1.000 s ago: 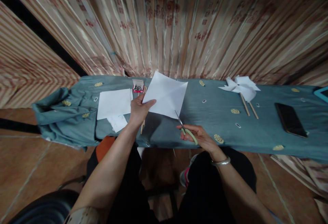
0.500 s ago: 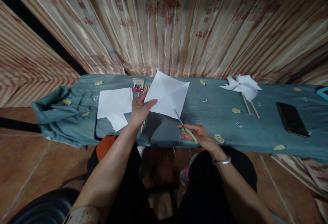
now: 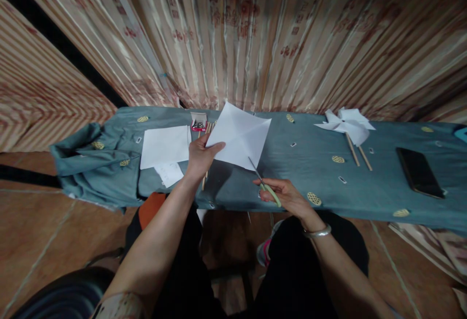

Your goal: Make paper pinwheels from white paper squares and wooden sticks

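A square sheet of white paper (image 3: 242, 129) with faint diagonal creases is held above the table, one corner pointing away from me. My left hand (image 3: 204, 153) pinches its left corner, thumb on top and fingers beneath. In my right hand (image 3: 286, 195) is a pair of scissors (image 3: 268, 190) with light green handles. Their blades meet the paper near its lower right corner and point toward its middle. Just left of the held sheet, several thin wooden sticks (image 3: 205, 179) lie partly hidden under it and my left hand.
White paper sheets (image 3: 166, 146) and a small note (image 3: 170, 174) lie on the left. Behind them stands an open red box of metal pins (image 3: 199, 123). Paper pinwheels (image 3: 350, 125) on sticks and a black phone (image 3: 419, 172) rest on the right of the cloth-covered table (image 3: 310, 163).
The whole view has shifted slightly, so things appear a little further right. The paper, scissors and both hands keep nearly the same positions relative to each other.
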Tool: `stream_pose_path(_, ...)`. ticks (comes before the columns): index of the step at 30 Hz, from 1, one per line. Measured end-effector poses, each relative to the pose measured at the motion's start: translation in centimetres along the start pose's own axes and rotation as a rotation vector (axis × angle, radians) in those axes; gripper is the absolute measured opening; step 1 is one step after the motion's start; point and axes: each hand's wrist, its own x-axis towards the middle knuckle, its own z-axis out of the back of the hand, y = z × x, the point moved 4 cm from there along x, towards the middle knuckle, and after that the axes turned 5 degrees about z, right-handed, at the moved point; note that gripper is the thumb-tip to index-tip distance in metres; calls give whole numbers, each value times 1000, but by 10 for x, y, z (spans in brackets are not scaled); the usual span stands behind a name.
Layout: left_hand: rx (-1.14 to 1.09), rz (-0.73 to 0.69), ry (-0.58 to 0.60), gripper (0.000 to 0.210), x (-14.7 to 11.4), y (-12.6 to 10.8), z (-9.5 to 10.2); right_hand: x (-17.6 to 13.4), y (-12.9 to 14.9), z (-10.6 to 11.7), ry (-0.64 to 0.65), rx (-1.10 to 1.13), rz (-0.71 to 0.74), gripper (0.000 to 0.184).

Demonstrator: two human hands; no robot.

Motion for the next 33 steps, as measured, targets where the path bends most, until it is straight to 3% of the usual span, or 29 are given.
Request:
stream_pose_path(9, 19, -7, 5, 39, 2, 3, 2, 1, 0, -2, -46, 48, -59, 56)
stream_pose_path(22, 30, 67, 75, 36, -6, 5, -7, 0, 2, -1, -29, -13, 14, 56)
stream_pose_path(33, 48, 65, 77, 37, -6, 5, -7, 2, 1, -2, -62, 36, -34, 55)
